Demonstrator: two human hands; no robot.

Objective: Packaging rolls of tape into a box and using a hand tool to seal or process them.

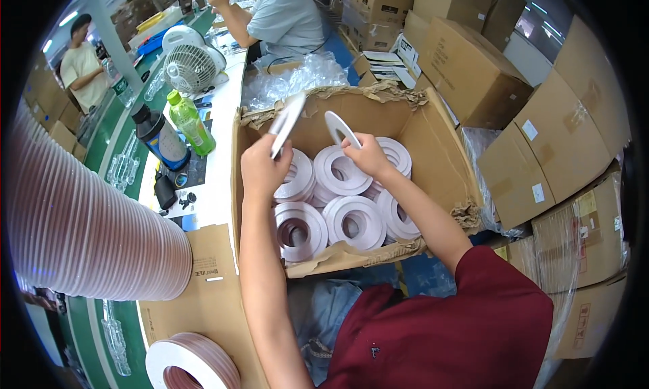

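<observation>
My left hand (265, 164) is closed on a flat white ring (289, 122), raised edge-on and somewhat blurred above the left side of an open cardboard box (436, 142). In my right hand (368, 155), the fingers pinch a second white ring (333, 121), tilted over the middle of the box. The two rings are apart. Below them, several stacks of white rings (375, 224) stand side by side inside the box, their round holes facing up. My left forearm crosses the box's left edge.
To the left rises a tall stack of white rings (101, 220), with a shorter ring stack (161, 354) nearer me on a cardboard sheet (216, 308). A fan (191, 68), dark bottle (161, 137) and green bottle (191, 123) stand on the bench. Cartons (473, 68) crowd the right; two people work beyond.
</observation>
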